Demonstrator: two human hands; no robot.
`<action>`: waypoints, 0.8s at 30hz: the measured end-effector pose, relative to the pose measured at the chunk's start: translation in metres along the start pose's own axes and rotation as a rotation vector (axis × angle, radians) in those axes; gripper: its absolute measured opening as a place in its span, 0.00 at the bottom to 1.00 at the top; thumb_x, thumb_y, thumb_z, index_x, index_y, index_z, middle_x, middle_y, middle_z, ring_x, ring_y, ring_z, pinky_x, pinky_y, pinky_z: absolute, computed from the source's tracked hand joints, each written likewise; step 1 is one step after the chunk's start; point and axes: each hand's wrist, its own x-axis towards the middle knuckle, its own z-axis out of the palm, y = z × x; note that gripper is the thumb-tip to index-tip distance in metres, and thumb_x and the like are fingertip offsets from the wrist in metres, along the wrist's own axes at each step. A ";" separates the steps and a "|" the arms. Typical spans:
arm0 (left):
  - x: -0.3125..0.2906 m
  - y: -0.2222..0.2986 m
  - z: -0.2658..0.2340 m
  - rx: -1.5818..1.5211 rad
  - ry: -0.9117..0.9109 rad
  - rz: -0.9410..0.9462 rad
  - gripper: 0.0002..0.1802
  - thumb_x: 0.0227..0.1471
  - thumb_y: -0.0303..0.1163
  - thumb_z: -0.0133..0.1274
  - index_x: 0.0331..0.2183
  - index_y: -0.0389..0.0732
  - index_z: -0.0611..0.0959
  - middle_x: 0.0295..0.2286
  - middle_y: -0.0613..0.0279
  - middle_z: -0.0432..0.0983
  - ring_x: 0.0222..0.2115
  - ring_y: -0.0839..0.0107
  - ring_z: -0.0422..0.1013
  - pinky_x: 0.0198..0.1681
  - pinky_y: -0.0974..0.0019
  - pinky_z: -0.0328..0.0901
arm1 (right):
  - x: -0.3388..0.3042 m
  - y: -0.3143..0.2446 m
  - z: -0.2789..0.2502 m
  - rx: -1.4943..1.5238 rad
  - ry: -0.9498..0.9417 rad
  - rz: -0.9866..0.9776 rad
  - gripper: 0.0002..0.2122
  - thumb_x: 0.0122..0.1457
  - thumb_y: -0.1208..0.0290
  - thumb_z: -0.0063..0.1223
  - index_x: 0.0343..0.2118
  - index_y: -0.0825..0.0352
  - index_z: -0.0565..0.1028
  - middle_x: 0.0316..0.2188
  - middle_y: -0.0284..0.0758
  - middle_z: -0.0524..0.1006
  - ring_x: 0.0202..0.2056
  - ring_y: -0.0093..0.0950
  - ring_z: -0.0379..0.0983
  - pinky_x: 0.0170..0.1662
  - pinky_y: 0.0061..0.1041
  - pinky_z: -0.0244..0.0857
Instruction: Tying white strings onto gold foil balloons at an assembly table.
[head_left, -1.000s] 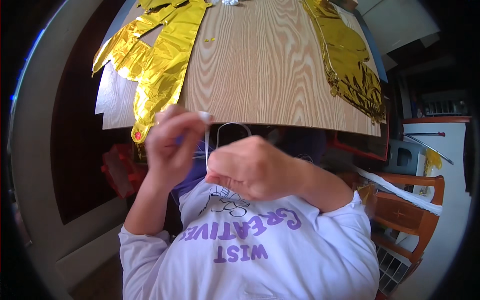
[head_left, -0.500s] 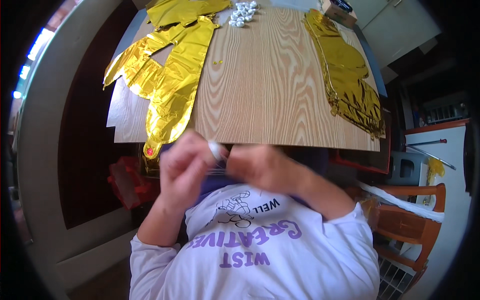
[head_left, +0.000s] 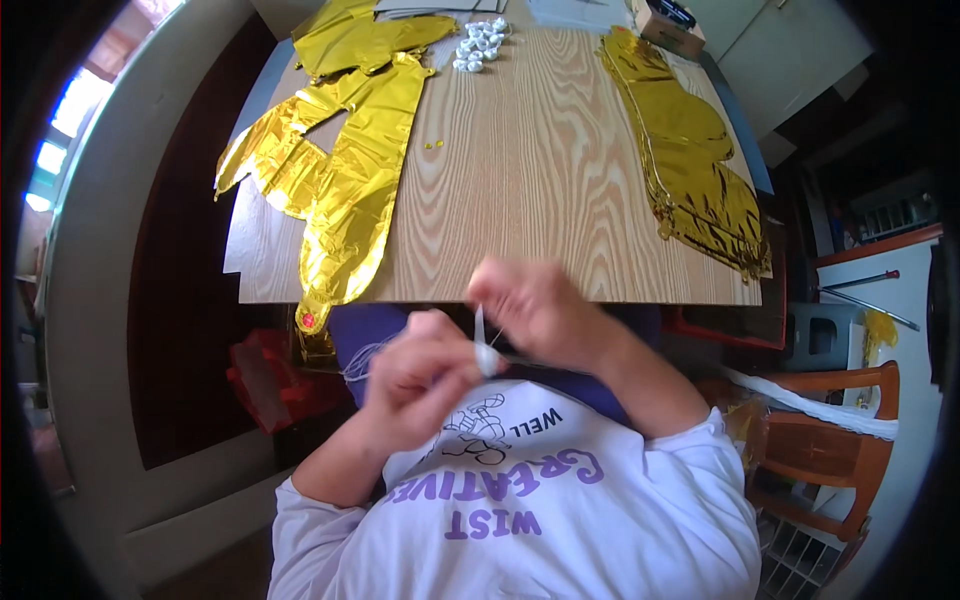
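Observation:
My left hand [head_left: 418, 378] is closed, pinching a small white wound bundle of ribbon or string [head_left: 487, 361] over my lap. Just above and right of it, my right hand [head_left: 540, 310] is slightly blurred, its fingers drawn together at the table's front edge. A white strand [head_left: 479, 328] stretches taut between the bundle and my right fingertips. Thin loose white string [head_left: 365, 360] loops out on the left side of my left hand. Several similar small white bundles [head_left: 480, 46] lie in a cluster at the table's far side.
On the wood-grain table [head_left: 510, 190], flat gold foil balloons [head_left: 352, 190] lie at the left, one hanging over the front edge. More folded gold foil [head_left: 680, 150] lies along the right. A wooden chair [head_left: 820, 450] draped with white strands stands at the right; a red bag [head_left: 262, 380] sits lower left.
My left hand has moved right and down with the white bundle. My right hand has risen and moved slightly right, drawing the strand up from the bundle.

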 end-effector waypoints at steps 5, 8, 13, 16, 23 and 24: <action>-0.001 -0.024 0.001 0.074 0.098 -0.006 0.06 0.52 0.22 0.55 0.34 0.37 0.84 0.23 0.64 0.71 0.26 0.76 0.66 0.32 0.70 0.61 | 0.002 -0.012 0.000 0.094 0.016 -0.026 0.08 0.61 0.70 0.51 0.26 0.65 0.69 0.20 0.38 0.70 0.21 0.34 0.71 0.25 0.29 0.63; -0.005 -0.002 0.005 -0.145 0.074 -0.091 0.06 0.54 0.22 0.53 0.34 0.36 0.84 0.23 0.64 0.71 0.27 0.78 0.66 0.32 0.73 0.61 | 0.008 0.011 -0.001 0.064 0.111 0.100 0.09 0.62 0.70 0.51 0.25 0.66 0.68 0.19 0.37 0.69 0.21 0.32 0.70 0.26 0.28 0.63; -0.002 -0.026 0.004 -0.034 0.219 -0.094 0.05 0.55 0.22 0.51 0.33 0.35 0.82 0.24 0.63 0.71 0.28 0.78 0.66 0.33 0.76 0.60 | -0.001 -0.008 0.011 0.104 0.014 -0.062 0.08 0.60 0.71 0.52 0.26 0.66 0.70 0.19 0.38 0.69 0.22 0.36 0.71 0.27 0.30 0.64; -0.004 -0.006 0.010 -0.142 0.096 -0.081 0.04 0.57 0.23 0.50 0.32 0.35 0.80 0.26 0.65 0.70 0.29 0.80 0.65 0.34 0.77 0.59 | 0.019 0.015 -0.006 0.086 0.154 0.113 0.09 0.62 0.67 0.50 0.27 0.66 0.70 0.20 0.41 0.69 0.23 0.40 0.71 0.26 0.32 0.64; -0.010 -0.024 0.005 0.074 0.045 0.007 0.05 0.57 0.24 0.50 0.34 0.36 0.80 0.29 0.67 0.71 0.32 0.82 0.65 0.35 0.78 0.56 | 0.021 0.006 0.002 0.073 0.058 0.002 0.08 0.60 0.68 0.52 0.28 0.67 0.72 0.21 0.40 0.73 0.25 0.40 0.74 0.29 0.33 0.66; -0.009 -0.016 0.001 -0.123 0.087 -0.061 0.05 0.57 0.24 0.50 0.34 0.35 0.80 0.29 0.67 0.71 0.32 0.81 0.65 0.35 0.77 0.57 | 0.025 0.012 -0.004 -0.034 0.090 0.069 0.09 0.61 0.68 0.52 0.28 0.67 0.72 0.21 0.41 0.74 0.25 0.39 0.74 0.28 0.33 0.67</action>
